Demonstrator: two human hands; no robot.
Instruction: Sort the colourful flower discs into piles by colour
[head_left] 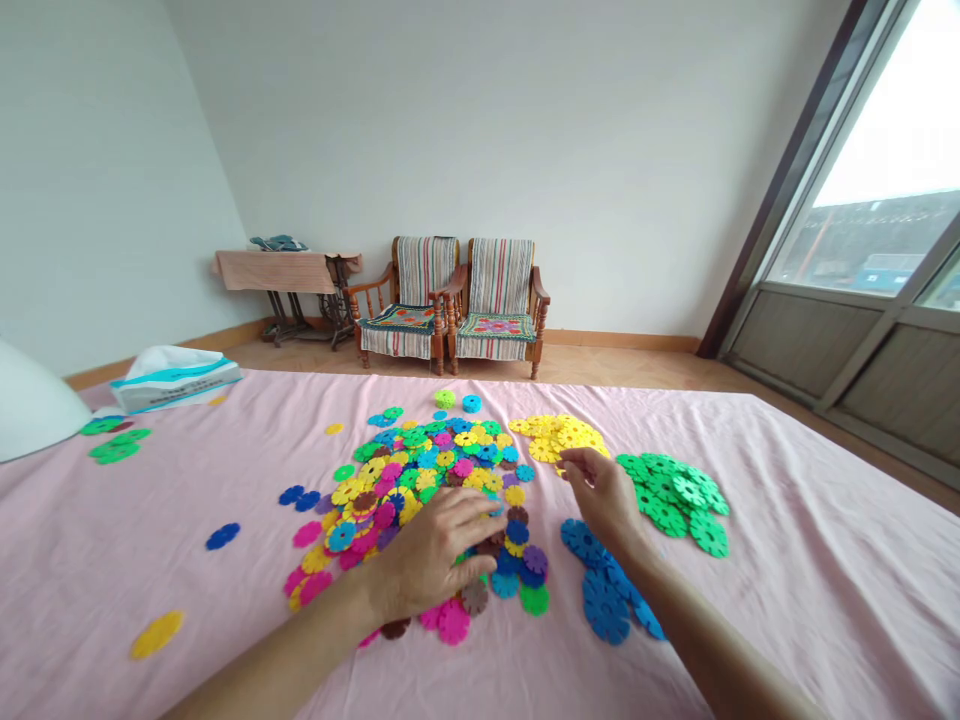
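Notched plastic snowflake discs of many colours lie in a large mixed pile [405, 470] on the pink cloth. Over its near right part, my left hand [431, 555] reaches with fingers stretched and thumb apart; it is open, and discs under the palm are hidden. My right hand [604, 500] is closed in a pinch beside the heap of yellow discs [566, 435]. A bit of yellow shows at those fingertips, but what they hold is unclear. Green discs [671, 495] are heaped right of this hand. Larger blue discs [606, 600] lie below it, partly covered by the forearm.
A tissue box [176, 380] stands at the cloth's far left, near a white rounded object [37, 405]. Loose discs, including a yellow disc [157, 634], lie on the left. Small lime [445, 399] and blue [472, 403] stacks stand behind the pile. Two chairs [499, 300] stand beyond.
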